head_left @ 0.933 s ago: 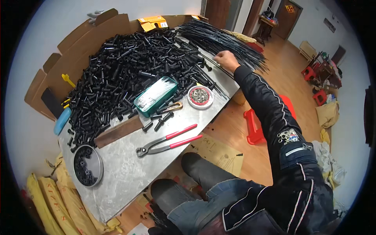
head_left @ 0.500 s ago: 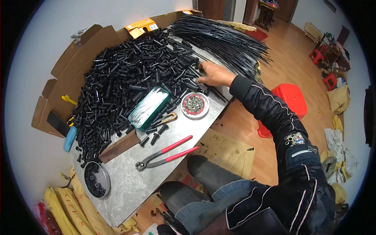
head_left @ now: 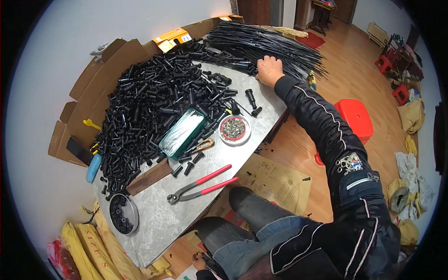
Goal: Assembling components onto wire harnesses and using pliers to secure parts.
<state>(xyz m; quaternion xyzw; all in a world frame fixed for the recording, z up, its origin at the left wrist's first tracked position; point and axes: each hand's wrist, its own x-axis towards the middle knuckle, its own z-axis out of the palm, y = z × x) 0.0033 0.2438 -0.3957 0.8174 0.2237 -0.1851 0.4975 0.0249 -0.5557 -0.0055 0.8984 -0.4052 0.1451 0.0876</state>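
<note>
My right hand reaches far across the grey metal table, palm down. It rests on the near end of a long bundle of thin black rods, and its fingers are hidden against them. A big heap of short black plastic tubes lies to the left of the hand, with two loose black pieces just below it. My left hand does not show.
On the table are a green tray, a round tin of small metal parts, red-handled pincers, a wooden block and a round tin of black pieces. Cardboard walls ring the heap. A red stool stands to the right.
My right hand was at the near edge of the tube heap half a second ago and is now back on the rod bundle. The view has shifted a little.
</note>
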